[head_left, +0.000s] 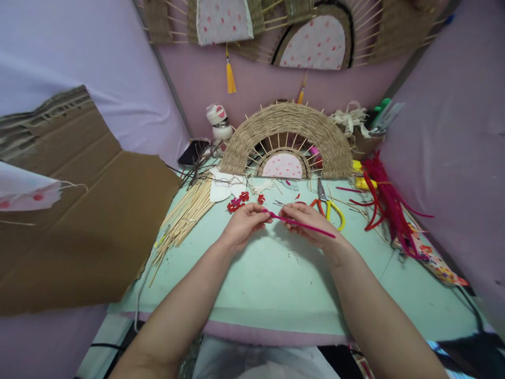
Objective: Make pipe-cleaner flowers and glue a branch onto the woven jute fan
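Above the desk point(276, 295), the left hand point(245, 225) has its grip clamped on one end of a magenta strip point(315, 229), which runs across the right hand point(306, 215); whether that grip pinches it, I cannot tell. Behind, a brown holder point(367, 148) contains pens point(383, 111); the white jar's point(222, 132) contents are hidden.

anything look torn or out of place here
Yes, the cardboard at left has a ragged top edge with its corrugation showing, as if torn. Small red scraps lie loose near the scissors. The held magenta strip shows no clear damage.
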